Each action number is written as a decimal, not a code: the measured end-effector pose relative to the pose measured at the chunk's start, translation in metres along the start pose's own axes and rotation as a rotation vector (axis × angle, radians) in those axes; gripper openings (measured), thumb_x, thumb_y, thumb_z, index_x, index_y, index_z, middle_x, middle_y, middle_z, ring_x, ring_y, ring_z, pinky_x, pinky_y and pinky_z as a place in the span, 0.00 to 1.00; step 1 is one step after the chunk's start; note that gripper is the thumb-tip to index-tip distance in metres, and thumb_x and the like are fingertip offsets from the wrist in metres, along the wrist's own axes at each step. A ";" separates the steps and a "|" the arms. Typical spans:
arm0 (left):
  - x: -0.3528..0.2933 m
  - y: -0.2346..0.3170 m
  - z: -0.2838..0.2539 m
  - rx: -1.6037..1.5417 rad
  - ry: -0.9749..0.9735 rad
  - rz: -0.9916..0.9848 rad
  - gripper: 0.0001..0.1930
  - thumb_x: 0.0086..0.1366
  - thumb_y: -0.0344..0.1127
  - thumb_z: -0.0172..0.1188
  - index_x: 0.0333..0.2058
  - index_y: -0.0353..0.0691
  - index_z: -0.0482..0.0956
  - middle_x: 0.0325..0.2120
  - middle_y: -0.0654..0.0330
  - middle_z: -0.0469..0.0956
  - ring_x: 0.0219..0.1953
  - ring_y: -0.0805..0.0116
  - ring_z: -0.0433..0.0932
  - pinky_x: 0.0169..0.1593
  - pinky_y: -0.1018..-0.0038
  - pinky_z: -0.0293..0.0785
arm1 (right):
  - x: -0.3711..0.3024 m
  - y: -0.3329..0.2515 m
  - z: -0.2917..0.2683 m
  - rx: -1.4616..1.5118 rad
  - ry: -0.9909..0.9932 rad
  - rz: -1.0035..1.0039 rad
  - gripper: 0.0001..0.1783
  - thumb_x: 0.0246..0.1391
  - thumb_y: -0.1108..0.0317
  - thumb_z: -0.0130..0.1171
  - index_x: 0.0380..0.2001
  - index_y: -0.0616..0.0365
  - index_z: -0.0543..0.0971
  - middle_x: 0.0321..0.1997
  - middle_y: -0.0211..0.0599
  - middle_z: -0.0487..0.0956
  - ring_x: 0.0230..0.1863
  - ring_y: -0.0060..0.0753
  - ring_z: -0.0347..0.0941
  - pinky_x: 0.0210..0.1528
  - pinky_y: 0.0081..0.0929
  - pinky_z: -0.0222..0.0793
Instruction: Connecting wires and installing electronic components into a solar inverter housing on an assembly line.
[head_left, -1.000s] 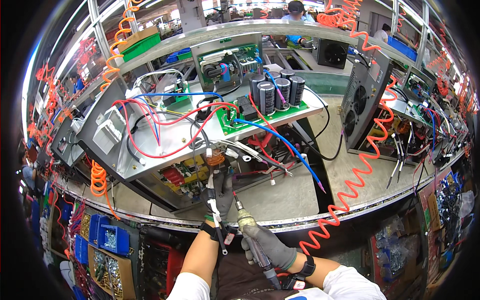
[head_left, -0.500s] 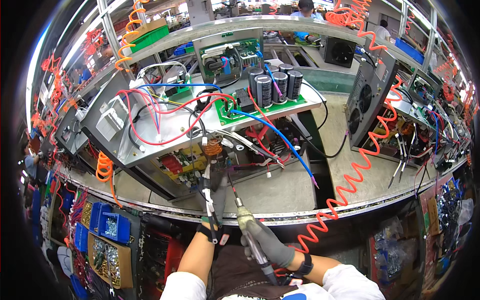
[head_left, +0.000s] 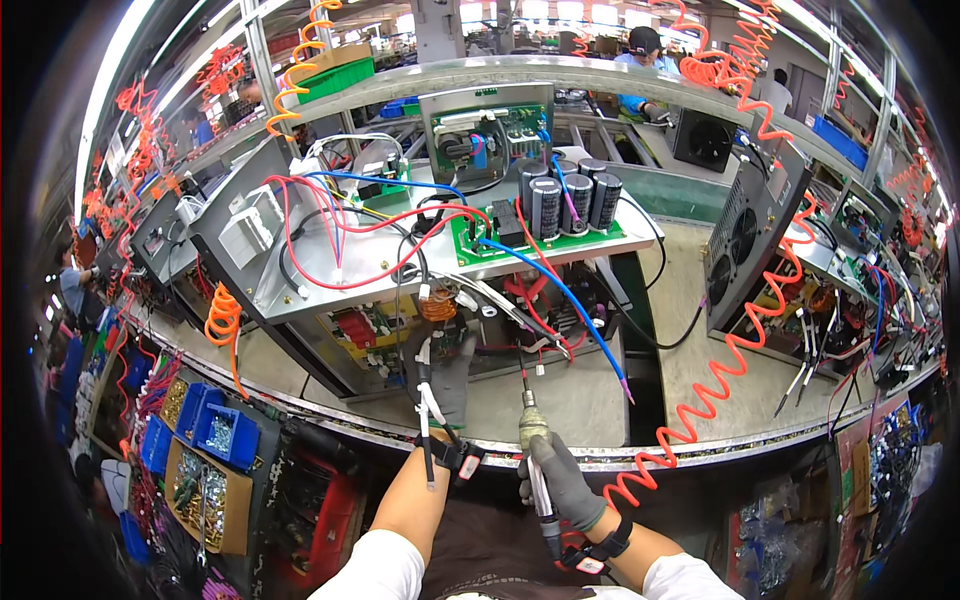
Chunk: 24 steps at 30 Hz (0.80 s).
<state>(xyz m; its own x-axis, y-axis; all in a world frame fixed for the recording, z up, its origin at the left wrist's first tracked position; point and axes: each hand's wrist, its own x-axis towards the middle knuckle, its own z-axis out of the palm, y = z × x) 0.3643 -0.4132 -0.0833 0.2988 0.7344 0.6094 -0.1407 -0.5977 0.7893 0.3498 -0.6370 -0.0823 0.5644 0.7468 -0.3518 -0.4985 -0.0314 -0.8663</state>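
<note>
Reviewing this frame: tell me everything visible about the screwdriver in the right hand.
The screwdriver is a slim powered pen-type tool with a dull metallic nose and a thin dark bit pointing up toward the open chassis. Its body runs down and slightly right through the grey-gloved right hand, which wraps around it below the nose. It stands nearly upright over the bench edge. The bit tip sits near the lower circuit boards; whether it touches a screw cannot be told. The lower end is hidden behind the wrist.
</note>
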 end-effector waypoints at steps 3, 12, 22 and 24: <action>0.004 0.001 0.000 -0.055 -0.087 -0.085 0.20 0.54 0.37 0.69 0.44 0.36 0.76 0.35 0.56 0.80 0.36 0.65 0.78 0.42 0.70 0.74 | 0.007 0.004 -0.003 0.000 0.005 0.053 0.23 0.59 0.42 0.49 0.41 0.51 0.63 0.26 0.31 0.73 0.18 0.23 0.72 0.20 0.22 0.73; 0.012 -0.007 0.004 -0.425 -0.097 -0.110 0.17 0.53 0.31 0.66 0.41 0.34 0.74 0.35 0.57 0.80 0.37 0.65 0.79 0.44 0.70 0.76 | 0.010 0.000 -0.007 0.014 -0.056 0.091 0.21 0.61 0.44 0.47 0.41 0.51 0.63 0.27 0.31 0.73 0.19 0.23 0.73 0.20 0.23 0.73; 0.020 -0.028 -0.002 0.081 -0.140 0.137 0.17 0.54 0.29 0.66 0.43 0.33 0.74 0.36 0.55 0.80 0.35 0.64 0.81 0.45 0.70 0.77 | 0.012 0.003 -0.010 0.048 -0.018 0.105 0.21 0.61 0.48 0.49 0.43 0.55 0.62 0.27 0.34 0.72 0.16 0.24 0.71 0.17 0.23 0.71; 0.022 -0.026 0.000 -0.473 -0.149 -0.181 0.17 0.54 0.28 0.66 0.43 0.34 0.75 0.36 0.56 0.80 0.35 0.65 0.81 0.45 0.71 0.76 | 0.010 0.002 -0.008 0.050 -0.016 0.103 0.22 0.60 0.48 0.49 0.43 0.55 0.62 0.27 0.34 0.72 0.16 0.24 0.71 0.17 0.23 0.71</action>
<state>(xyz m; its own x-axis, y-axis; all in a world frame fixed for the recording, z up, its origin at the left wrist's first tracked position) 0.3741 -0.3816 -0.0907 0.4835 0.7382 0.4703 -0.4749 -0.2301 0.8494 0.3598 -0.6353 -0.0910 0.4981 0.7518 -0.4321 -0.5858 -0.0757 -0.8069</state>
